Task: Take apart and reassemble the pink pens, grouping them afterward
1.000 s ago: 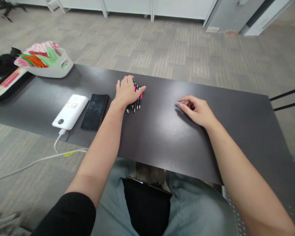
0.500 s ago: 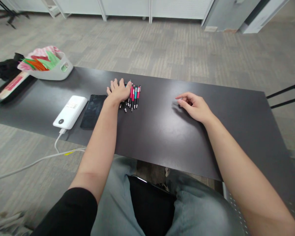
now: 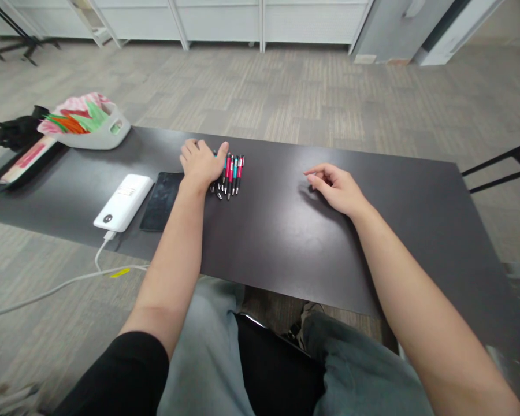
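We see a bunch of pens (image 3: 229, 176) lying on the dark table (image 3: 277, 248), left of its middle and towards the far edge. Their barrels are pink-red, teal and black, and their silver tips point roughly at us. The pens on the right lie nearly side by side; those on the left lie less evenly, partly hidden by our left hand (image 3: 203, 164). That hand is spread palm down at the left side of the bunch, the thumb standing apart from the fingers and reaching over the pens' far ends (we cannot tell whether it presses on any of them).

Our right hand (image 3: 334, 188) hovers or rests well to the right of the pens, its fingers loosely curled and the thumb tip just short of the index fingertip.

Left of our left forearm, which covers part of it, we have a black phone (image 3: 159, 202), and just beside that a white power bank (image 3: 123, 202) with a white cable (image 3: 60, 289) plugged into its near end. At the far left, a pale basket (image 3: 106, 140) holds colourful things, next to a long black tray (image 3: 32, 167).
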Motion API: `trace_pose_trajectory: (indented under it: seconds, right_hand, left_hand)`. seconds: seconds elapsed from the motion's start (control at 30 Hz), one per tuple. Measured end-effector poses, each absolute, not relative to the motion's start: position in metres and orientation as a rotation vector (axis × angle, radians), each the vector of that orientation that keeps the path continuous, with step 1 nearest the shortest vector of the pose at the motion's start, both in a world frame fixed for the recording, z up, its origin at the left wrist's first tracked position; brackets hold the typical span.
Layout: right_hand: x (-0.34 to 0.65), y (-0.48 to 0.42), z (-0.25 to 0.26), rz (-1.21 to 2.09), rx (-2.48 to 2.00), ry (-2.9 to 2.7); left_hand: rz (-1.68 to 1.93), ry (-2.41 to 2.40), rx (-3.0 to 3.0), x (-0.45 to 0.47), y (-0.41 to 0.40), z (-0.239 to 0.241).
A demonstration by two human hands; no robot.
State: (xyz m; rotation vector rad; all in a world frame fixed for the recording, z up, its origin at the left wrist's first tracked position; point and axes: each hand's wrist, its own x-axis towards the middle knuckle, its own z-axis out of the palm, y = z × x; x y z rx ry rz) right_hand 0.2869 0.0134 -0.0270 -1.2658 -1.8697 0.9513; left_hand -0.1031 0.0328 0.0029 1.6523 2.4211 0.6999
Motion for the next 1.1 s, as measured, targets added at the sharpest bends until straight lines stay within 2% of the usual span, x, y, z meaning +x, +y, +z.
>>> trace_pose_trajectory:
  seconds: [0.1,0.27,0.43,0.63,0.93,1.1]
  right_hand:
    - [0.285,0.016,-0.031,0.963,-1.238,-1.826]
    - [0.286,0.017,-0.031,0.969,-1.238,-1.807]
    - [0.289,0.016,-0.029,0.965,-1.239,-1.791]
    - [0.291,0.016,-0.029,0.99,-1.231,-1.776]
    - [0.291,0.016,-0.03,1.009,-1.2,-1.766]
    - [0.29,0.015,-0.029,1.016,-1.186,-1.772]
  left_hand:
    - [0.609,2.298,1.923,-0.076,0.021,0.022]
    - [0.364,2.234,2.039,-0.048,0.008,0.035]
    - [0.461,2.299,1.936,-0.059,0.013,0.036]
    - [0.329,2.322,1.932,-0.069,0.018,0.034]
    - [0.492,2.269,1.945,-0.073,0.02,0.02]
    - [0.762,2.216,1.866,-0.087,0.028,0.017]
